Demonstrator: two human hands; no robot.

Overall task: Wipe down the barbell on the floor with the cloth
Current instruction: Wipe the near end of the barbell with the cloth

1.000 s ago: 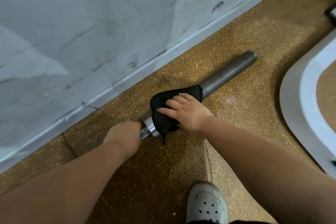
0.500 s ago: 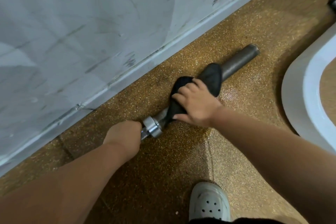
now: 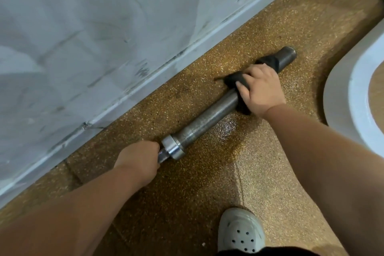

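Observation:
A grey steel barbell (image 3: 209, 118) lies diagonally on the speckled brown floor, its thick sleeve ending at the upper right. My right hand (image 3: 260, 89) presses a black cloth (image 3: 235, 78) around the sleeve near that far end. My left hand (image 3: 138, 157) is closed on the thin shaft just below the shiny collar (image 3: 173, 149). The rest of the shaft is hidden under my left hand and forearm.
A pale marbled wall with a skirting board (image 3: 145, 87) runs close behind the barbell. A white curved rim (image 3: 340, 97) bounds the floor on the right. My white clog (image 3: 241, 233) stands at the bottom. A wet shiny patch (image 3: 226, 129) lies beside the sleeve.
My right hand has slid the cloth along the sleeve from beside the collar up toward the far end. My left hand has kept its hold on the shaft.

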